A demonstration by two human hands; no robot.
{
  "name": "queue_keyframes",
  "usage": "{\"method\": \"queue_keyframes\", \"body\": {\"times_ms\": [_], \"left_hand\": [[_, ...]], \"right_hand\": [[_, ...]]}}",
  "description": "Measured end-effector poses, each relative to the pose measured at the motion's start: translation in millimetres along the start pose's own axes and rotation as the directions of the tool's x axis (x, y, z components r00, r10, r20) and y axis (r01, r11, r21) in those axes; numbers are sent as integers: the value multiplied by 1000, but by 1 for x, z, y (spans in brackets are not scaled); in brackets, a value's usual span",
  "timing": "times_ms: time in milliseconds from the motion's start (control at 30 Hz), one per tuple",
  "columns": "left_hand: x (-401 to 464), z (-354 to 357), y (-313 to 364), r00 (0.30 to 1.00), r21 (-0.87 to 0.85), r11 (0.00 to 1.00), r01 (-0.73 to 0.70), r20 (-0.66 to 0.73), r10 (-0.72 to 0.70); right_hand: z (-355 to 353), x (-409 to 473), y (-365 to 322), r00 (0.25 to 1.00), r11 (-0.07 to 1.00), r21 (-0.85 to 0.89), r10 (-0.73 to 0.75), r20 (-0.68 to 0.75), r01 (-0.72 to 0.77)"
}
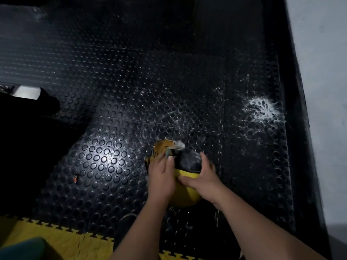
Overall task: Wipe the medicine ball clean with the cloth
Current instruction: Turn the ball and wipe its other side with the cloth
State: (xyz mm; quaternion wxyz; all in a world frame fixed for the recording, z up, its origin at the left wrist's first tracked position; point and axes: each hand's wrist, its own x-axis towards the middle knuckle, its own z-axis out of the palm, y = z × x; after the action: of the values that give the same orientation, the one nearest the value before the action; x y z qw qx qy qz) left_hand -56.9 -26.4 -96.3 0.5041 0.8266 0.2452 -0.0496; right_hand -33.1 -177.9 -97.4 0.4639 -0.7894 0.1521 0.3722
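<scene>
A yellow and black medicine ball (187, 166) rests on the black studded floor mat, low in the middle of the head view. My left hand (161, 177) lies on the ball's left side and presses a yellowish cloth (163, 147) against it; the cloth's frayed pale end sticks out past my fingertips. My right hand (201, 178) grips the ball's right side, thumb across the yellow part, fingers over the black top. The hands hide much of the ball.
Black studded rubber flooring (131, 91) fills the view, with a white chalky smear (262, 109) at the right. A grey wall (323, 91) runs along the right. Yellow interlocking mats (56, 239) lie at the bottom left. A dark shape (28, 128) sits at the left.
</scene>
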Motion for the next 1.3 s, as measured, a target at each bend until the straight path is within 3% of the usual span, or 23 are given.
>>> {"method": "queue_keyframes", "body": {"times_ms": [67, 100, 133, 200, 267, 300, 367, 433, 467, 567, 600, 667, 733, 767, 833, 900, 967, 1033, 1100, 1167, 1300], "left_hand": [[16, -13, -2, 982, -74, 980, 187, 21, -186], [23, -18, 4, 966, -19, 966, 257, 30, -256], [24, -19, 11, 968, 49, 968, 244, 42, -246], [15, -9, 24, 995, 178, 984, 32, 83, -47], [1, -1, 29, 987, 187, 976, -115, 134, 91], [2, -3, 26, 990, 145, 984, -106, 111, 90], [17, -19, 16, 997, 58, 997, 50, 49, -53], [26, -24, 4, 974, 88, 970, 228, -2, -229], [20, -21, 7, 971, 108, 965, 240, -4, -241], [-14, 2, 17, 995, 230, 970, -85, 70, 71], [-17, 4, 16, 988, 241, 961, -133, 108, 109], [-2, -4, 9, 993, 156, 986, -67, 111, 50], [13, -15, 11, 991, -13, 992, 125, 56, -125], [15, -17, 17, 984, -10, 984, 177, 35, -177], [4, -11, 32, 998, 189, 981, 43, 29, -49], [-17, 4, 40, 971, 367, 906, -209, 185, 149], [-21, 9, 34, 945, 418, 856, -304, 244, 216], [-8, 0, 19, 972, 377, 901, -217, 166, 165], [7, -16, 7, 1000, 183, 983, 5, 5, -5], [2, -19, 10, 990, 123, 983, 136, -49, -131], [-31, 5, 28, 975, 404, 890, -213, 146, 168]], "right_hand": [[7, -3, -1, 1000, 999, -37, -5, 4, 6], [10, -3, -3, 1000, 998, -64, -1, -5, 1], [13, -1, -4, 1000, 997, -82, 8, -21, -10], [13, 4, -7, 999, 994, -103, 40, -35, -43], [8, 8, -6, 998, 993, -103, 62, -32, -65], [6, 7, -6, 998, 994, -92, 54, -20, -56], [9, 1, -8, 1000, 996, -86, 29, -3, -29], [15, -3, -10, 1000, 995, -96, 23, -1, -23], [15, -2, -12, 1000, 994, -103, 20, -7, -21], [0, 5, -13, 1000, 997, -71, 21, -5, -21], [-5, 6, -12, 1000, 999, -44, 29, 10, -29], [-6, 3, -12, 999, 999, -21, 29, 34, -28], [3, 4, -16, 999, 997, -72, 39, 27, -37], [7, 4, -19, 998, 992, -115, 54, 20, -51], [13, 8, -19, 997, 992, -102, 77, -31, -80], [6, 2, -4, 1000, 999, -32, 26, 4, -26], [5, -1, -3, 998, 998, -52, 45, -49, -48], [12, 6, -16, 994, 990, -90, 104, -39, -108], [16, 4, -21, 998, 981, -184, 58, -23, -61], [18, 0, -26, 998, 984, -168, 57, 0, -56], [12, 10, -23, 993, 991, -80, 104, -48, -108]]}}
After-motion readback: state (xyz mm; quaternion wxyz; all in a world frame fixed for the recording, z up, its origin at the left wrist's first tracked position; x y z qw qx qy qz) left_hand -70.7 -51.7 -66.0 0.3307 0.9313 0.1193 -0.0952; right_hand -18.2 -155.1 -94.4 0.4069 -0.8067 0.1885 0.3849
